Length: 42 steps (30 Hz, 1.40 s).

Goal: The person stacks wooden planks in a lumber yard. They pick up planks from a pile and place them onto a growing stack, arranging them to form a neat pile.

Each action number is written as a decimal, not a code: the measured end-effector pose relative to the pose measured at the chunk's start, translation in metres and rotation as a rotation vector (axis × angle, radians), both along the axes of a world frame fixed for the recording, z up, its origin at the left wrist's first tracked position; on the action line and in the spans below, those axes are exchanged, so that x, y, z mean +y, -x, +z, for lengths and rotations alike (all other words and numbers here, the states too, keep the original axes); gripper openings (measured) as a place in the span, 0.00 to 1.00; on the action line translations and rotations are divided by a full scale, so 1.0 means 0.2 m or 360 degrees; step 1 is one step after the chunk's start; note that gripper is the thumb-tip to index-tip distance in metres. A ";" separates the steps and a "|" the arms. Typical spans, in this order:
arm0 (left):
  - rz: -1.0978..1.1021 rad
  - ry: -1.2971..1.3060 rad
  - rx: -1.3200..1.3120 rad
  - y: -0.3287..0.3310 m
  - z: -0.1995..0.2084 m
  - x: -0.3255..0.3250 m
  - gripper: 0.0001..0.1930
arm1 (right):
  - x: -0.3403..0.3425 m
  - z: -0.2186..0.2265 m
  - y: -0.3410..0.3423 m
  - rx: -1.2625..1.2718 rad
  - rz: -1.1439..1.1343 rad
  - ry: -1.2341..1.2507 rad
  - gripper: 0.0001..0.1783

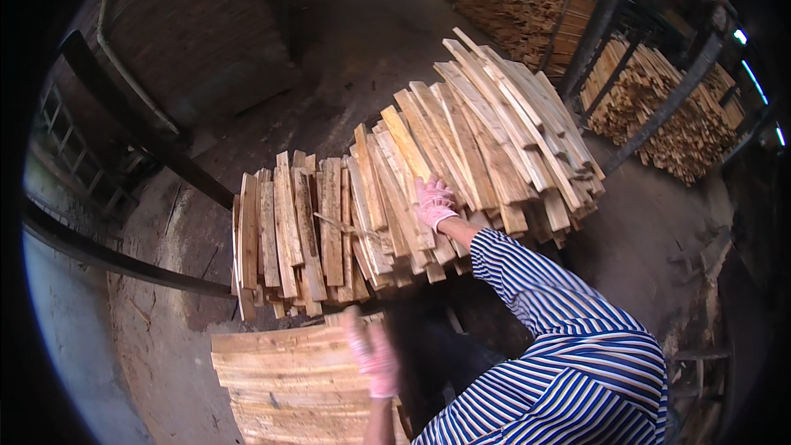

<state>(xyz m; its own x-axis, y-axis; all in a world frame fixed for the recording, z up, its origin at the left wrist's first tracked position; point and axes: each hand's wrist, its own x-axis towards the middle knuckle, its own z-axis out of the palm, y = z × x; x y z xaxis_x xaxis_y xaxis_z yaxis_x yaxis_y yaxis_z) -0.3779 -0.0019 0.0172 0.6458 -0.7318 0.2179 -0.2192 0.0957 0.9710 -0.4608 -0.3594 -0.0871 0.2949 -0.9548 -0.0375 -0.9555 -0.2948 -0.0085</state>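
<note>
My right hand [434, 203], in a pink glove, reaches out to the big pile of rough wooden slats [474, 136]. Its fingers are curled at the near end of a yellowish slat [404, 144] and appear to grip it. Pink-gloved too, my left hand [372, 354] is blurred by motion above a lower stack of slats [288, 375], its fingers stretched out and apart, with nothing seen in them. That lower stack lies crosswise, its slats side by side in a flat layer. In the pile, the slats lean at various angles, and a thin splintered strip [350, 229] rests on top.
Dark metal bars [140, 136] run in from the left, beside a brick wall [198, 25]. More bars [671, 103] stand at the right. Large wood stacks [527, 4] fill the far right, with another bundle [659, 107] nearer. Scraps lie on the floor at the right.
</note>
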 end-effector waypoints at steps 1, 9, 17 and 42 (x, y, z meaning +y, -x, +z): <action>-0.0048 -0.0170 0.0134 0.04 -0.09 -0.10 0.28 | -0.06 -0.04 -0.06 0.0028 -0.0059 0.0008 0.36; -0.0085 -0.0593 0.1461 -0.01 -1.03 -0.87 0.30 | 0.14 -0.02 -0.28 -0.0007 -0.0126 -0.0240 0.31; -0.0380 -0.0847 0.1356 -0.08 -0.74 -1.04 0.26 | 0.09 -0.04 -0.16 -0.0537 -0.0484 -0.0724 0.49; -0.0564 -0.0301 0.2058 -0.19 -0.25 -0.70 0.30 | -0.91 0.99 1.21 -0.0575 -0.0388 -0.0350 0.34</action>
<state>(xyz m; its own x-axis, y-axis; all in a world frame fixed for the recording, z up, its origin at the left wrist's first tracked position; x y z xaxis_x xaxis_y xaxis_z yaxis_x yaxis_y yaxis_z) -0.3391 -0.1429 -0.0321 0.0823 -0.8512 -0.5184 0.8616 -0.2006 0.4663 -0.7032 -0.5404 0.1116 0.0950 -0.9786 -0.1827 -0.9209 -0.0166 -0.3895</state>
